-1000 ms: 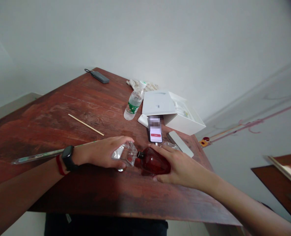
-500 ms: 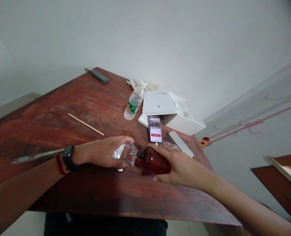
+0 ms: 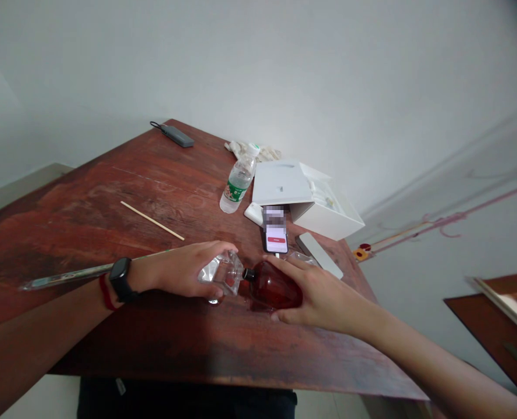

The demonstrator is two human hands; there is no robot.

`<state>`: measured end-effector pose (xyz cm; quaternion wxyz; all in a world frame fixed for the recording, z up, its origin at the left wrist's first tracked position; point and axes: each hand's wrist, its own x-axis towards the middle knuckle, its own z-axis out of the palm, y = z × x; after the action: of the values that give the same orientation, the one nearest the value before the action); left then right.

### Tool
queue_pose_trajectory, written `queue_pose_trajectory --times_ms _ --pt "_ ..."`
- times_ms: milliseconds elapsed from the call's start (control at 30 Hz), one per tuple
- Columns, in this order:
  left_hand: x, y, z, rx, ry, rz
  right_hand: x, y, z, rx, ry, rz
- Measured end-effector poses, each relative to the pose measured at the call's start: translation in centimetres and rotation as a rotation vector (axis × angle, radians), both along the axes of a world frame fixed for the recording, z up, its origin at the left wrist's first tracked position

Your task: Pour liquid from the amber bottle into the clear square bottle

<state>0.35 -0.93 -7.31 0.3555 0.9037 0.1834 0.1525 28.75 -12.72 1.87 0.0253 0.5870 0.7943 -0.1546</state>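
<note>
My left hand, a black watch and red band on its wrist, is wrapped round a clear faceted container lying on its side. The fingers of my right hand curve round a dark red, see-through bottle, also on its side. The bottle's black neck points left at the clear container's end. Whether neck and container touch, I cannot tell. Both things rest low at the wooden table, close to its front part. Behind the bottle lies a lit phone with a white plug at its lower end.
An upright water bottle stands beside a white box. A thin stick, a wrapped long packet, a grey power bank, a silver flat slab and a crumpled cloth lie about the table.
</note>
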Motion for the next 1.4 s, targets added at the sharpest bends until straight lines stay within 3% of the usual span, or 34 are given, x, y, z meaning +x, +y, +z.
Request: queue_pose_trajectory --times_ms 1400 --pt "0.05 -0.08 0.24 -0.003 0.010 0.004 -0.20 -0.03 0.16 0.006 0.006 -0.003"
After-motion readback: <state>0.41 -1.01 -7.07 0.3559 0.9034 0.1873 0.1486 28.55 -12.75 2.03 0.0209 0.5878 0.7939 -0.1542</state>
